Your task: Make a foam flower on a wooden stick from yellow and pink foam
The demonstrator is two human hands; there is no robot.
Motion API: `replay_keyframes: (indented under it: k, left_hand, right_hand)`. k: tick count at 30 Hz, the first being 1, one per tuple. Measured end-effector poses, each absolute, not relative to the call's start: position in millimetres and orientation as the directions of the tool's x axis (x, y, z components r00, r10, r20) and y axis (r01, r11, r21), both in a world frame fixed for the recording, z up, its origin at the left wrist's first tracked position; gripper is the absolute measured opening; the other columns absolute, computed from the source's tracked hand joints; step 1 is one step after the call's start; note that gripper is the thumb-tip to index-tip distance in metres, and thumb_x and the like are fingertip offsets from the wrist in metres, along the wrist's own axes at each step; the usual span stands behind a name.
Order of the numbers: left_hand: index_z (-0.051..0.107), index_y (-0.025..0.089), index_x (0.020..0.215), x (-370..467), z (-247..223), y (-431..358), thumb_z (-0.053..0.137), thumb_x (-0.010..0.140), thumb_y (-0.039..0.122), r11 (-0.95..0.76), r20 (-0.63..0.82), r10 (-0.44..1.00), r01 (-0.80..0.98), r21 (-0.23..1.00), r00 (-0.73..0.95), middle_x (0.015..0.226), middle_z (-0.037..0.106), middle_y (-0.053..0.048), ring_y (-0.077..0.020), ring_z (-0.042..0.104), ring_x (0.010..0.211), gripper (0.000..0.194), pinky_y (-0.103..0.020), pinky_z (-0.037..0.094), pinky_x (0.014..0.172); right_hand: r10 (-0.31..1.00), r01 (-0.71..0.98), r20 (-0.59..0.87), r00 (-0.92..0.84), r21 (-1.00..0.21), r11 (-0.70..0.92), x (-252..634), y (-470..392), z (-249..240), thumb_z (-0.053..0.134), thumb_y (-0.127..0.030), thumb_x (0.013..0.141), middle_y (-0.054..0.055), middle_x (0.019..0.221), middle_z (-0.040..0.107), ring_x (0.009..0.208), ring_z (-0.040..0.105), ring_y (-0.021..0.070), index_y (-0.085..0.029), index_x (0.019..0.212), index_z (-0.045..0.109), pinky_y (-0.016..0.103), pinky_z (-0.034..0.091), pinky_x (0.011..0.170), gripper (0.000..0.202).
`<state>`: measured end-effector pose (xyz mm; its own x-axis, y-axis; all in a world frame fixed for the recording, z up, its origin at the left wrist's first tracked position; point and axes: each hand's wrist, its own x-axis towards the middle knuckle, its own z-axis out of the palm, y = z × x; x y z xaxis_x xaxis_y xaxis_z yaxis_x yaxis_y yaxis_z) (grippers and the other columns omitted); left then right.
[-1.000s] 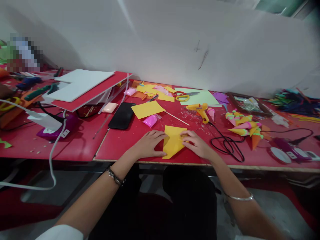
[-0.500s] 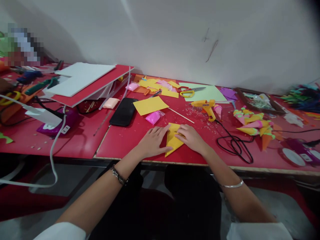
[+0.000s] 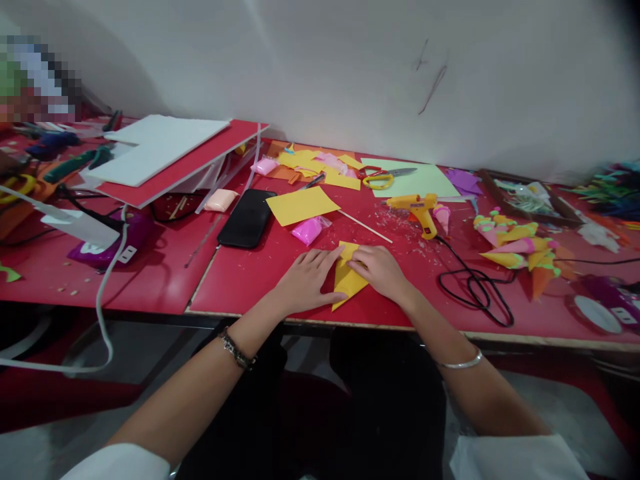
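A folded piece of yellow paper (image 3: 346,280) lies flat near the table's front edge, its lower end coming to a point. My left hand (image 3: 310,280) rests flat beside it, fingers stretched and thumb apart, with thumb and forefinger touching the paper's left side. From the right, my right hand (image 3: 383,270) curls its fingers over the paper's folded flap and grips it; the fingertips are partly hidden. Just beyond my hands are a flat yellow sheet (image 3: 303,206), a bright pink packet (image 3: 310,230) and a thin white stick (image 3: 366,225).
A yellow glue gun (image 3: 420,211) with a coiled black cord (image 3: 473,287) stands to the right, near small paper cones (image 3: 525,247). A black phone (image 3: 247,219) lies left. Behind are scissors (image 3: 383,179), a pale green sheet (image 3: 425,179) and paper scraps. White boards (image 3: 165,147) are stacked at far left.
My right fingers have shifted slightly up and left over the paper's flap. My left hand stays nearly still. The whole view has moved a little.
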<state>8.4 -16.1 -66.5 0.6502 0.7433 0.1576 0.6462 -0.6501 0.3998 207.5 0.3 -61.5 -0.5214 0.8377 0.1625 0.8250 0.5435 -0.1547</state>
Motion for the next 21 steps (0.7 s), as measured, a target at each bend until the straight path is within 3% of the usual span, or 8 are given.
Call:
replay_keyframes:
  k: [14, 21]
  left_hand:
    - [0.019, 0.019, 0.134, 10, -65, -17, 0.042, 0.071, 0.064, -0.672, 0.188, 0.731, 0.644, 0.366, 0.656, 0.128, 0.040, -0.012, -0.0273, 0.036, 0.115, 0.081, -0.041, 0.027, 0.094]
    - [0.035, 0.020, 0.127, 7, -61, -27, 0.043, 0.075, 0.057, -0.663, 0.178, 0.745, 0.682, 0.309, 0.643, 0.129, 0.039, -0.010, -0.0255, 0.037, 0.116, 0.065, -0.039, 0.029, 0.096]
  right_hand:
    - [0.856, 0.850, 0.140, -0.497, -0.116, 0.513, 203, -1, -62, 0.041, -0.027, 0.085, 0.003, 0.076, 0.063, 0.071, 0.054, 0.0150, -0.018, 0.072, 0.054, 0.028, 0.025, 0.064, 0.021]
    - [0.863, 0.857, 0.158, -0.479, -0.126, 0.499, 203, -1, -63, 0.039, -0.031, 0.086, 0.002, 0.074, 0.063, 0.069, 0.054, 0.0144, -0.018, 0.071, 0.054, 0.027, 0.024, 0.063, 0.024]
